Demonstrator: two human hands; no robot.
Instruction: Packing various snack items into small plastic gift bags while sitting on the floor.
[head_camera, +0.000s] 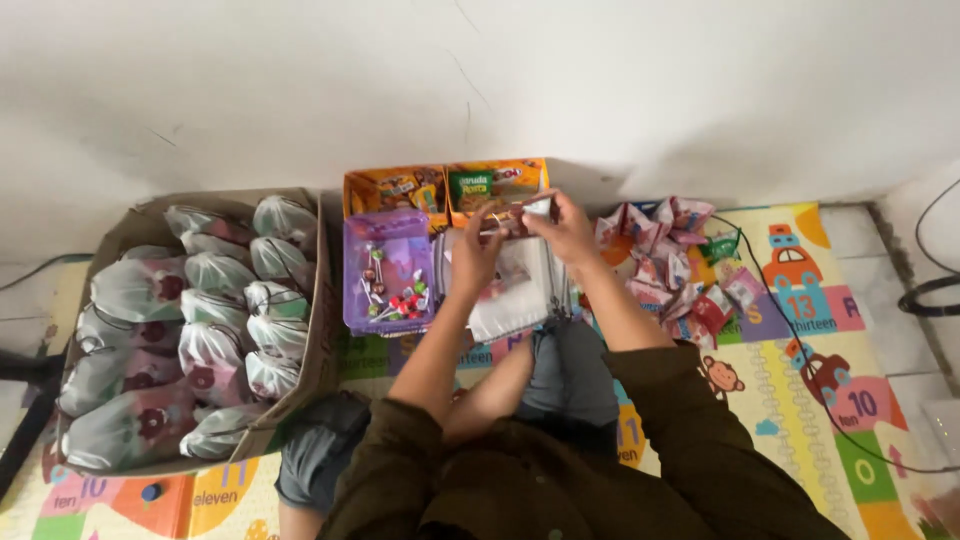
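Observation:
My left hand and my right hand are raised together over a stack of clear plastic bags in front of my knees. Between the fingers of both hands is a small flat snack packet, brown and white. The hands are just in front of two orange boxes holding snack packets. To the left of my left hand stands a purple plastic box with lollipops inside.
A large cardboard box at the left is full of several tied clear goodie bags. A heap of pink and red snack packets lies at the right on a colourful play mat. A black cable runs along the right.

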